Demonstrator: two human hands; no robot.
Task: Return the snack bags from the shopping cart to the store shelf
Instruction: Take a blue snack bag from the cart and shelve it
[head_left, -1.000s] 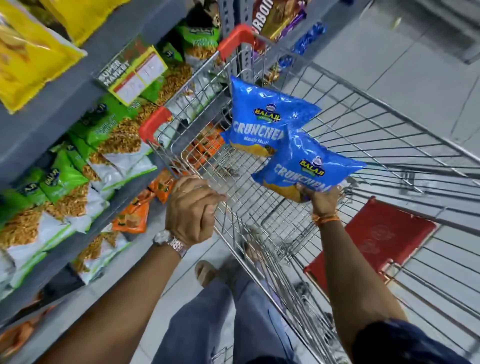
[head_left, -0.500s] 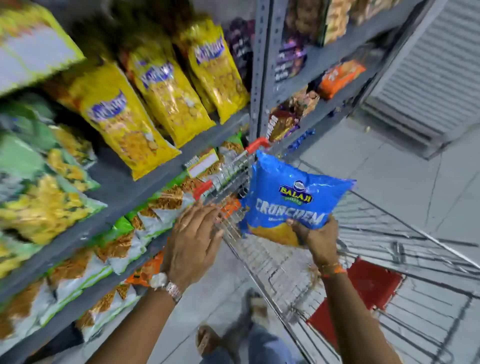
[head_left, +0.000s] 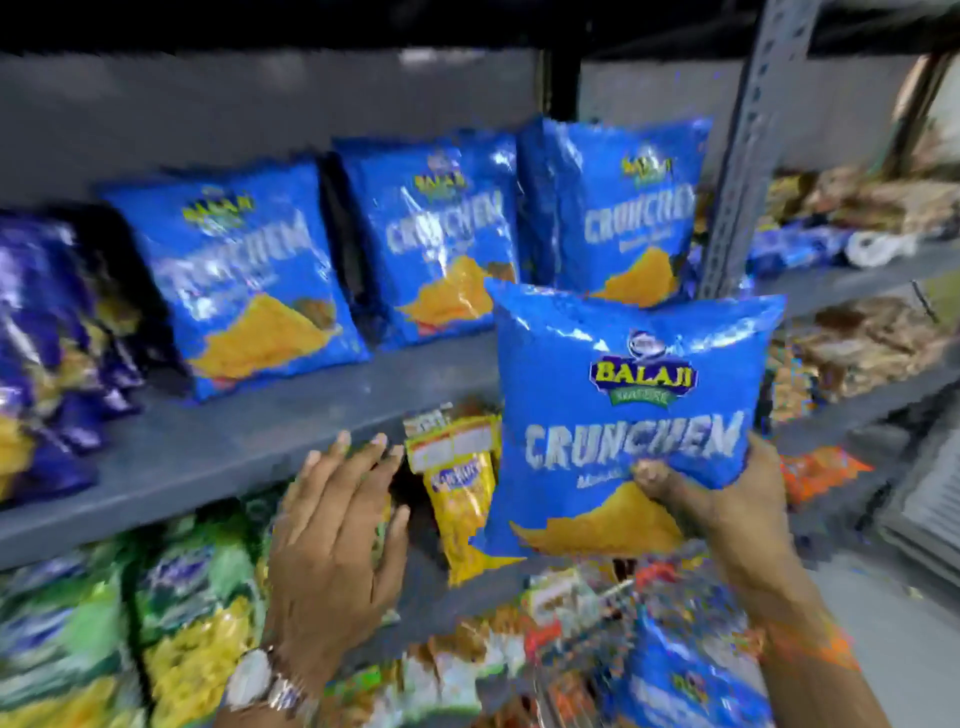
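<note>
My right hand (head_left: 727, 514) has its grip closed on the lower right corner of a blue Balaji Crunchem bag (head_left: 623, 410), thumb pressed across the front, and I hold it upright in the air in front of the grey shelf (head_left: 218, 447), not yet resting on it. My left hand (head_left: 332, 540) is empty, fingers spread wide, its fingertips at the shelf's front edge at about 9 o'clock from the bag I carry. On the shelf, three matching Crunchem bags (head_left: 244, 280) lean back in a row from 10 to 12 o'clock of mine, with bare shelf in front of them where this one could go. I judge the task to be partway: this bag is at the shelf but unplaced. At the bottom of the view, about 6 o'clock, another blue bag (head_left: 691, 680) shows through heavy blur, probably lying in the shopping cart, so at least one more return looks left. Whether the cart holds others I cannot tell.
</note>
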